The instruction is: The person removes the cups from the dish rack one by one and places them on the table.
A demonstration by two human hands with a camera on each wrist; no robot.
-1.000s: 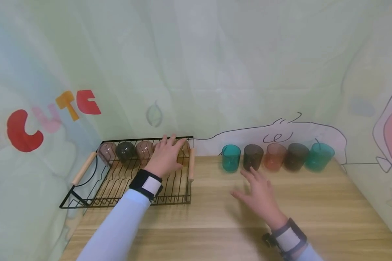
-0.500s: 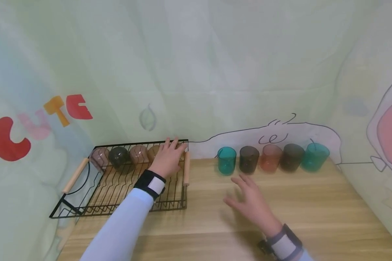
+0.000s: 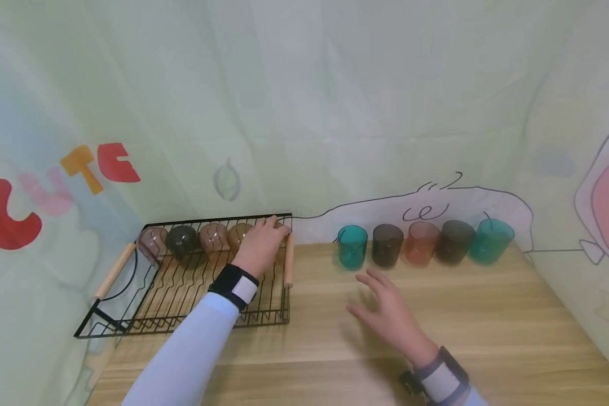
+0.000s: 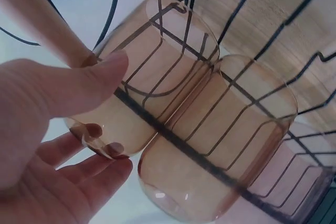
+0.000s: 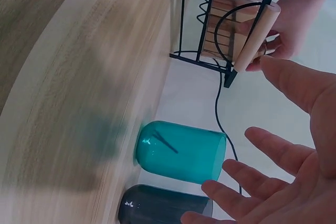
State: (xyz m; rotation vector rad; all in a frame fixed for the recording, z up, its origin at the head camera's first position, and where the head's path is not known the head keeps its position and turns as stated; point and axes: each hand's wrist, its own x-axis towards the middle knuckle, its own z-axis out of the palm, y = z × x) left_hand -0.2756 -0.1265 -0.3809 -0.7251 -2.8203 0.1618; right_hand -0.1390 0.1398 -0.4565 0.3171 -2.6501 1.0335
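At the right end of the back row of a black wire dish rack (image 3: 208, 326), my left hand (image 3: 261, 242) grips an upturned amber glass (image 4: 163, 72) near its rounded base. In the left wrist view the thumb lies on one side, and fingertips show through the glass at the base. Right beside it sits a second amber glass (image 4: 210, 129), also upturned. My right hand (image 3: 393, 321) hovers over the table with fingers apart, holding nothing. Nearest to it stand a teal glass (image 3: 352, 248) and a dark grey glass (image 3: 387, 247), both upright.
Further left in the rack are a pink glass (image 3: 213, 237), a dark glass (image 3: 184, 242) and a pale mauve glass (image 3: 154, 241). An orange-red glass (image 3: 421, 245), another dark glass (image 3: 454, 242) and another teal glass (image 3: 491, 242) continue the table row before the wall cloth. The rack has wooden handles (image 3: 289, 262).
My left hand's fingers have closed in on the amber glass at the rack's right end. My right hand has drawn slightly back from the glasses. The head view has shifted a little.
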